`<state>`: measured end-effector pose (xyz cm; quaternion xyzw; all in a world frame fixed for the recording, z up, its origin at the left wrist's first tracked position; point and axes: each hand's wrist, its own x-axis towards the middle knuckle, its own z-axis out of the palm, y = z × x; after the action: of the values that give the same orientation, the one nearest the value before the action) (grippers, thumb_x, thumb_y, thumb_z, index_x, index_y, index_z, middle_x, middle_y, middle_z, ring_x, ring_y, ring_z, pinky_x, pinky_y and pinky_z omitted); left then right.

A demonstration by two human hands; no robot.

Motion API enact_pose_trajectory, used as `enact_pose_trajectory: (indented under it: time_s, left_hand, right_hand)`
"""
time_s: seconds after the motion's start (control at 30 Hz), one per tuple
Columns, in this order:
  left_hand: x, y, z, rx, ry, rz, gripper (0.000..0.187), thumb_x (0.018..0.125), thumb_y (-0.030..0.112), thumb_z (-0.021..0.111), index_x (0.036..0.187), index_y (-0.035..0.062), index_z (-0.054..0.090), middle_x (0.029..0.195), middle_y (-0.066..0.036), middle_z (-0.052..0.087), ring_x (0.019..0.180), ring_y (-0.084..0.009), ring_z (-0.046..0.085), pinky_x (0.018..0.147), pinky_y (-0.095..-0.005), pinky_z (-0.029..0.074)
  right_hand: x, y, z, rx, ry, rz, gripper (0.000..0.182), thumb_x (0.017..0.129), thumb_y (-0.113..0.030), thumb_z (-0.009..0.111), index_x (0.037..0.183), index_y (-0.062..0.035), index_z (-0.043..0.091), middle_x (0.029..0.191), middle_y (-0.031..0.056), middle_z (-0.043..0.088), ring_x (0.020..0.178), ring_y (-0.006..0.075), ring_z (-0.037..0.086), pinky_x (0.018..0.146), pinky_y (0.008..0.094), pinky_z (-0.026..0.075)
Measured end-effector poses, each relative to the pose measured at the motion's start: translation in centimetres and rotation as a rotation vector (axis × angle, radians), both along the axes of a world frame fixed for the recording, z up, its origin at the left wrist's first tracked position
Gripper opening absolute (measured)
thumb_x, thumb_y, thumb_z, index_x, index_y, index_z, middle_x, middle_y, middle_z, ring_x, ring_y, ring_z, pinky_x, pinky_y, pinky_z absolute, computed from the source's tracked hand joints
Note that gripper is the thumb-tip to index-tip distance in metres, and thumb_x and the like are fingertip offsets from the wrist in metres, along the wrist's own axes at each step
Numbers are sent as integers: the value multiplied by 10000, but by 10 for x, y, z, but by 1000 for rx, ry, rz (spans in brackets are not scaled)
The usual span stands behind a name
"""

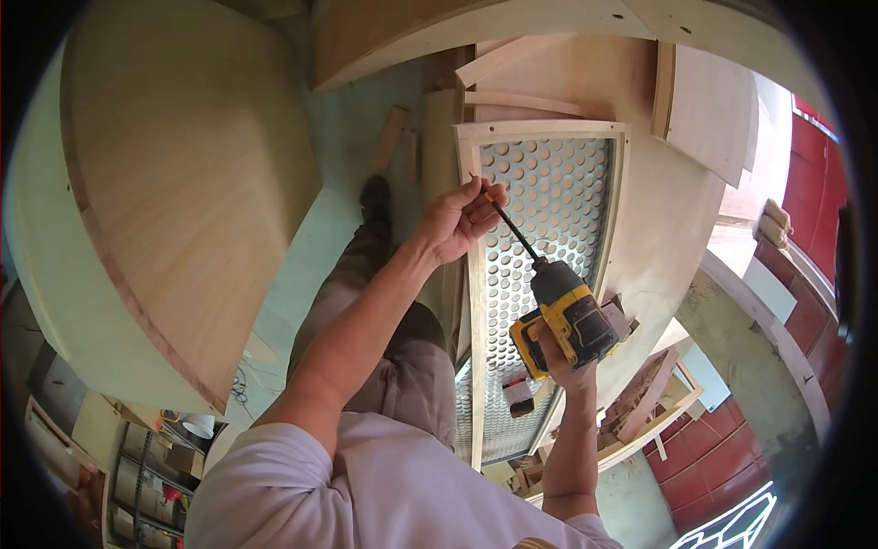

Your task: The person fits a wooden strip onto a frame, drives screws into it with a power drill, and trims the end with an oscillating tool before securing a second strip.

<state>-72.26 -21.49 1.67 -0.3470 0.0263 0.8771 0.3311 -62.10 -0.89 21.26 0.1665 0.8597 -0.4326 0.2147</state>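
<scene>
A yellow and black cordless drill [576,311] with a long dark bit is held by its handle in my right hand [564,361]. The bit points up and to the left. My left hand [462,220] has its fingers closed around the tip end of the bit, where a small screw seems to stick out. Below both hands lies a perforated metal panel [549,201] in a pale wooden frame [540,130]. A small dark and white box [519,397] rests on the panel, left of my right forearm.
A large curved plywood piece [183,183] stands at the left. Wooden boards [713,110] lie at the upper right. Wood offcuts [649,403] are at the lower right. Shelving [151,471] stands at the lower left, and my shoe [375,199] is on the floor.
</scene>
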Motion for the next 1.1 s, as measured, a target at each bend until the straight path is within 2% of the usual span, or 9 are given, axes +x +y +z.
enact_pose_trajectory:
  time_s: [0.03,0.17,0.27,0.3,0.4,1.1]
  left_hand:
    - [0,0,-4,-6,12,-23,212,1018,291,664,1084,90,657,1144,-87,738,1051,-202,735,846,-325,648]
    - [-2,4,-3,-105,2,-43,226,1056,282,597,1159,83,623,1217,-120,711,1147,-239,695,969,-387,590]
    - [-8,7,-1,-132,-22,0,226,1080,256,535,1200,72,590,1295,-153,674,1236,-272,645,1065,-428,521]
    - [-11,6,0,-125,-26,16,227,1087,245,515,1211,67,579,1321,-163,661,1264,-282,628,1094,-439,497]
    - [-16,5,0,-104,-54,-9,220,1085,224,504,1208,55,573,1374,-180,627,1304,-294,599,1108,-427,482]
    - [-19,8,-6,-60,-138,60,262,1077,243,534,1208,19,572,1354,-184,634,1307,-294,596,1123,-412,478]
  right_hand:
    - [-8,-6,5,-24,-25,-44,300,802,-69,826,1064,-4,693,927,116,757,817,224,761,737,330,599]
    - [-25,-21,3,64,-36,45,317,763,-74,850,1039,-7,709,928,93,761,837,186,756,757,324,595]
    - [-43,-34,11,80,-33,155,241,889,-62,773,1100,-22,663,945,68,728,827,151,709,735,323,583]
    - [-45,-36,12,85,-48,133,264,871,-59,784,1100,-15,660,947,83,730,830,162,719,739,325,586]
    - [-50,-38,14,109,-51,140,278,867,-56,783,1106,-3,652,945,92,729,831,165,720,736,324,586]
    - [-92,-48,23,117,-48,223,310,870,-64,766,1133,14,622,943,103,711,804,166,699,697,324,571]
